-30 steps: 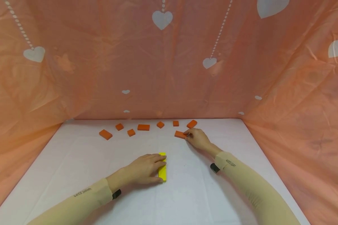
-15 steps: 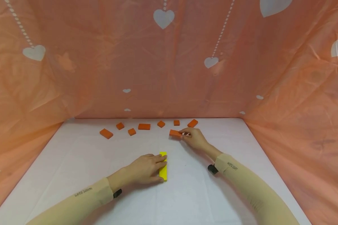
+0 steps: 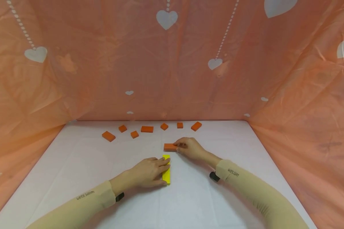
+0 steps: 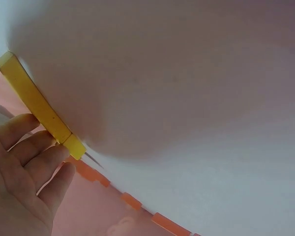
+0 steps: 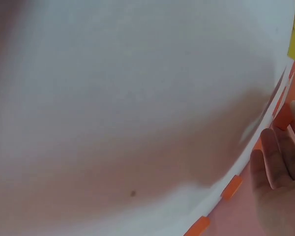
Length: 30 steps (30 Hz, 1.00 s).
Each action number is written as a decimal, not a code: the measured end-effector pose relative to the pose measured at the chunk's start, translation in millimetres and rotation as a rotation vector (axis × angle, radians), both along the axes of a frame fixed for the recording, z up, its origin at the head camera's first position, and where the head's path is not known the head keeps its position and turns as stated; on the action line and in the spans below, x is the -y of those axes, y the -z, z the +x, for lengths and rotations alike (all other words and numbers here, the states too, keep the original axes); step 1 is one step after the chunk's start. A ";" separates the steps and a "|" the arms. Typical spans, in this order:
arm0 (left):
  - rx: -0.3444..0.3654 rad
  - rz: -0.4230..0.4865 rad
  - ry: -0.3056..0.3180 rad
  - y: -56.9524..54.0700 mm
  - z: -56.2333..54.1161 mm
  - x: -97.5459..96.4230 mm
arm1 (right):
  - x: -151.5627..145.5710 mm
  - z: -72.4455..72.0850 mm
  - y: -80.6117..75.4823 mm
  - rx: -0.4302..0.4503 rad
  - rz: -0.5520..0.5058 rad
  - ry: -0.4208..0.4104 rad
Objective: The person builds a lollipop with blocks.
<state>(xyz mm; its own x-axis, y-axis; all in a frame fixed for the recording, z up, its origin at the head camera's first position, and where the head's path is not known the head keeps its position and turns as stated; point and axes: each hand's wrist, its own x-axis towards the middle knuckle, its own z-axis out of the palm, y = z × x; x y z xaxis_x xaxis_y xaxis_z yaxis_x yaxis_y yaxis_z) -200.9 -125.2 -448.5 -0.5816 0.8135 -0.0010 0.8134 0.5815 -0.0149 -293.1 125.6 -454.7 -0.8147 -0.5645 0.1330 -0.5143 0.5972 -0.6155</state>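
In the head view, a long yellow block point(image 3: 166, 175) lies near the middle of the white table, pointing away from me. My left hand point(image 3: 147, 172) holds it, fingers across it and thumb at its near end. In the left wrist view, the yellow block point(image 4: 33, 102) shows a seam towards its far end, with my left hand point(image 4: 22, 172) against one side. Just beyond the far end is an orange rectangular block point(image 3: 169, 147), pinched at its right end by my right hand point(image 3: 192, 149). A small gap separates the yellow and orange pieces.
Along the back of the white table point(image 3: 83, 165) lie several orange pieces, among them a rectangular block point(image 3: 108, 136) at left, a small square block point(image 3: 134, 134) and another rectangular block point(image 3: 196, 126) at right. A pink curtain point(image 3: 172, 79) with hearts surrounds the table.
My right hand has carried the orange block leftward and then towards me, from the back right to beyond the yellow block's far end. My left hand has stayed in place.
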 end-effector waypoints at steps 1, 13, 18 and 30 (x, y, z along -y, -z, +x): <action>-0.006 0.001 0.002 0.1 0.0 0.1 | 1.1 0.4 0.3 0.001 0.004 -0.005; -0.011 -0.007 0.005 -1.2 -0.1 -0.4 | 11.7 4.4 2.5 -0.043 0.071 -0.061; -0.012 0.002 0.012 -0.6 -0.5 -1.0 | 13.6 4.4 4.0 -0.030 0.102 -0.042; -0.002 0.000 0.001 -0.7 -0.3 -2.0 | 13.7 4.2 4.2 -0.049 0.118 -0.076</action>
<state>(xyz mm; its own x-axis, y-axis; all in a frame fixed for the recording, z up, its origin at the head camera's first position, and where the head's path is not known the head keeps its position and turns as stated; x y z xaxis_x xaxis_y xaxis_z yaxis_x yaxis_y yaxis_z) -201.2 -123.2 -447.9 -0.5806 0.8142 0.0003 0.8141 0.5805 -0.0162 -288.8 111.9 -458.9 -0.7633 -0.6382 0.1004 -0.5883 0.6225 -0.5161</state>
